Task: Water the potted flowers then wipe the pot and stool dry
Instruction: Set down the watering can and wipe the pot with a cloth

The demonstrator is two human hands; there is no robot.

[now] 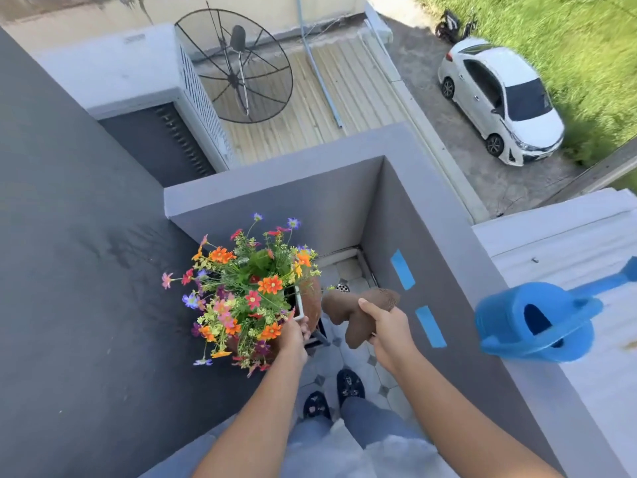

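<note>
A bunch of orange, pink, red and purple flowers (246, 294) fills a white square pot (299, 305) on a round brown stool (313, 301). My left hand (293, 336) grips the pot's near right rim. To its right, my right hand (386, 326) holds a crumpled brown cloth (358, 310) in the air, level with the stool's edge and apart from it. A blue watering can (537, 322) rests on top of the grey parapet wall (458, 305) at the right, its spout pointing right. Most of the stool is hidden by the flowers.
I stand in a narrow balcony corner with a tiled floor (344, 353) and a floor drain (342, 288). Grey walls close in on the left, far side and right. Blue tape strips (402, 269) mark the right wall. My feet (332, 395) are just behind the stool.
</note>
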